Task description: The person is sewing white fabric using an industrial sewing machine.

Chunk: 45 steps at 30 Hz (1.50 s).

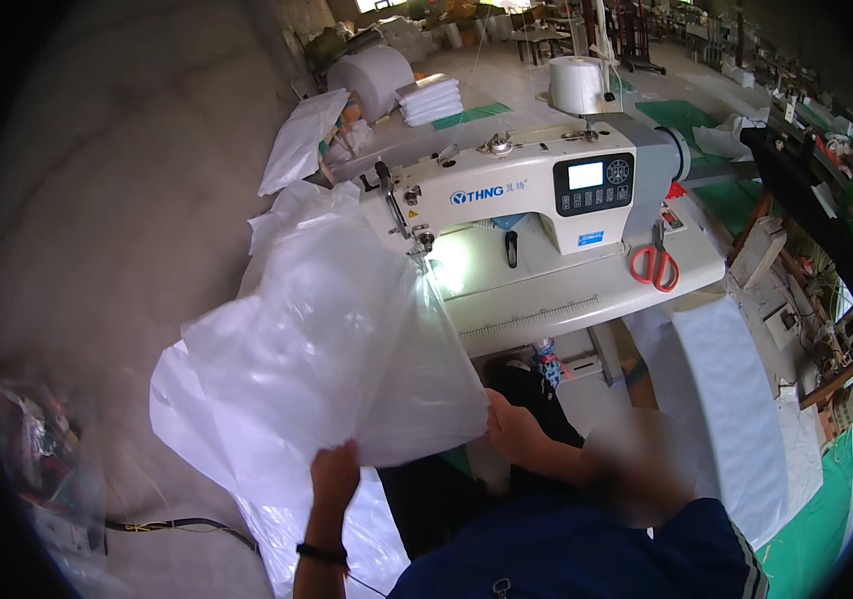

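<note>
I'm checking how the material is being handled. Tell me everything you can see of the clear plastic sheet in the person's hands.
The clear plastic sheet is thin, glossy and translucent white, crumpled into soft folds. It is held up to the left of the sewing machine, with its upper right edge near the needle area. The left hand grips its lower edge; the right hand pinches its lower right corner. More of it hangs toward the floor.

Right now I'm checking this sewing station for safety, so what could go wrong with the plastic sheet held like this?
The translucent plastic sheet is lifted by the left hand and right hand and billows close to the sewing machine needle area, so it might snag there. It also blocks the view of that end of the table. The red-handled scissors lie loose by the table edge and could be swept off.
</note>
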{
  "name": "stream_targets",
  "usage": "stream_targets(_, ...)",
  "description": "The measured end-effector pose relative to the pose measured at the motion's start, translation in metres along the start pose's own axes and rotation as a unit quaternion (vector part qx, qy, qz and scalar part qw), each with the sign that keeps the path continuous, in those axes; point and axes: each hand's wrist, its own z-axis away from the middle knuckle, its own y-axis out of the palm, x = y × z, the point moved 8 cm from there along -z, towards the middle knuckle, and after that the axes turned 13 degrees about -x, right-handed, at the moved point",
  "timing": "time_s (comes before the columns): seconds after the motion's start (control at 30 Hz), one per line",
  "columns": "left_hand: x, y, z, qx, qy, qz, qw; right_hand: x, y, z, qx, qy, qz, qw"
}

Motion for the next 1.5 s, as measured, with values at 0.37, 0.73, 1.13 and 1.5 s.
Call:
stream_targets(0.37,0.071,-0.03,-0.003,-0.323,-0.134,0.038,0.936,0.024,0.051,-0.011,0.024,-0.169,0.13,0.977)
stream_targets(0.73,0.115,0.023,-0.08,-0.305,-0.156,0.087,0.936,0.037,0.055,-0.078,-0.059,-0.194,0.211,0.956)
stream_targets(1.13,0.143,0.077,-0.147,-0.211,-0.135,0.032,0.967,0.044,0.071,-0.165,-0.036,-0.199,0.364,0.909)
stream_targets(1.5,0.167,0.117,-0.201,-0.134,-0.179,-0.011,0.975,0.035,0.078,-0.22,-0.054,-0.195,0.375,0.905)
